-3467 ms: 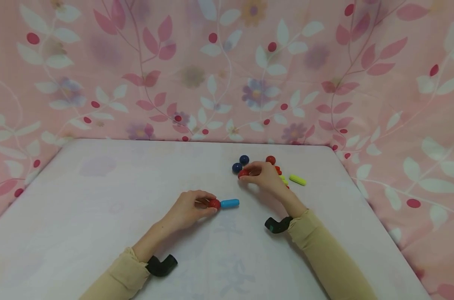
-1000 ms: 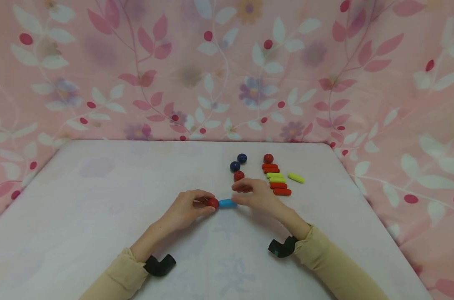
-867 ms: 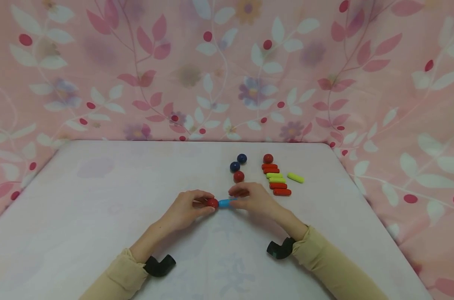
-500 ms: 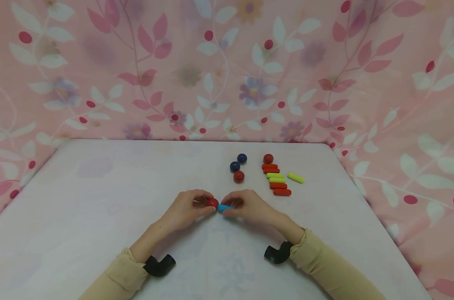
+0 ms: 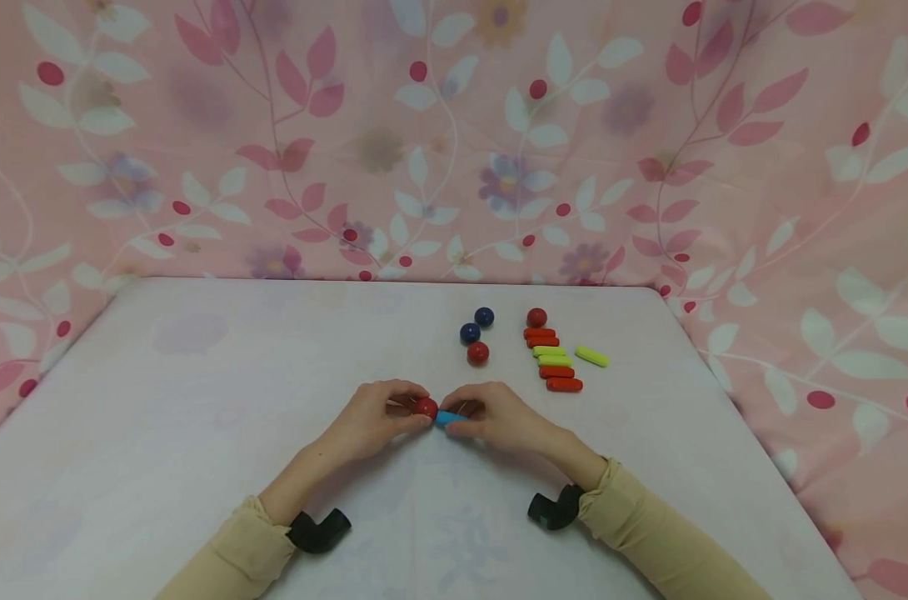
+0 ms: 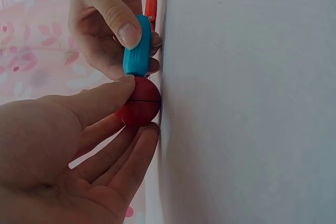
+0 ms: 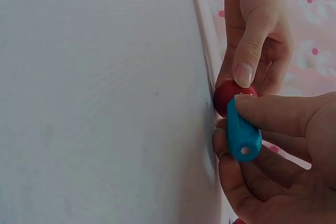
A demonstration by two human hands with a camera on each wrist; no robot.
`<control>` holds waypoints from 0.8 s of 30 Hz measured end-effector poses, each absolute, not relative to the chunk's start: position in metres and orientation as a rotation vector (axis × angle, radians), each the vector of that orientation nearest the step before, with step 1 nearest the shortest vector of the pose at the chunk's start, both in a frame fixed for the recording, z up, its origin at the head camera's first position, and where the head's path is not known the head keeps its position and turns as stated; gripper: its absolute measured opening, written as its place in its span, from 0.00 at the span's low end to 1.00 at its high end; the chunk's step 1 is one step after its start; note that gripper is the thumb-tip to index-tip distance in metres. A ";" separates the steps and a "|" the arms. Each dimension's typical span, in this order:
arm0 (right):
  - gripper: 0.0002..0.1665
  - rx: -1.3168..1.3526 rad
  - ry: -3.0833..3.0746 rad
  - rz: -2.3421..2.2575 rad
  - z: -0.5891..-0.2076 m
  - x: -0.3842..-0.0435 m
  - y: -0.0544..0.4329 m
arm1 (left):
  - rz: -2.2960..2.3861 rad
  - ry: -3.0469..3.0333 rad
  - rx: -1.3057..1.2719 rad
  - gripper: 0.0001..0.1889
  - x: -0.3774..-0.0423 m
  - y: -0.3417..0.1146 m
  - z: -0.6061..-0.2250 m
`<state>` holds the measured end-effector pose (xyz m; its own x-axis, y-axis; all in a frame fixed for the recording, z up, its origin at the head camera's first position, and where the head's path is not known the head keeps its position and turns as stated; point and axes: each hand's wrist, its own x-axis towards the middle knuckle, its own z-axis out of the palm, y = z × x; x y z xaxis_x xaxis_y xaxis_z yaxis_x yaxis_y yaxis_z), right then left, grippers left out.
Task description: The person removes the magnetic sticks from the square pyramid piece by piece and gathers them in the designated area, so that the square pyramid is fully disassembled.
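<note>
Near the middle of the table, my left hand (image 5: 367,423) pinches a glossy red ball (image 5: 426,407) between thumb and fingers. A dark seam line crosses that red ball (image 6: 144,103) in the left wrist view. My right hand (image 5: 502,421) grips a short blue plastic rod (image 5: 450,417), its thumb lying along the side. One end of the blue rod (image 6: 137,45) meets the red ball. In the right wrist view the other end of the blue rod (image 7: 244,142) shows a small pale round spot. My fingers partly cover both pieces.
Beyond my hands lie two dark blue balls (image 5: 484,317) and a loose red ball (image 5: 478,353). Farther right, another red ball (image 5: 536,317) heads a column of red rods (image 5: 565,384) and yellow-green rods (image 5: 555,360). One yellow-green rod (image 5: 592,356) lies apart, toward the table's right side.
My right hand has let go of a red ball beside the blue balls, come back toward me and taken hold of the blue rod, which now slants slightly. My left hand keeps its red ball.
</note>
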<state>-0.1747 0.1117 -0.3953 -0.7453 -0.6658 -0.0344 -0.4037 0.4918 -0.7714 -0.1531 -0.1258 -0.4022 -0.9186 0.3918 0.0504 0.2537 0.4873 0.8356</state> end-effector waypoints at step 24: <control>0.14 -0.804 2.539 -1.105 -0.389 -0.176 0.147 | 1.362 2.600 0.517 0.15 -0.152 -0.124 -0.401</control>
<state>-0.1761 0.1471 -0.3887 -0.8137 -0.5810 -0.0147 -0.3853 0.5583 -0.7347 -0.1517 -0.1239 -0.4010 -0.9273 0.3738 0.0173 0.2271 0.5254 0.8200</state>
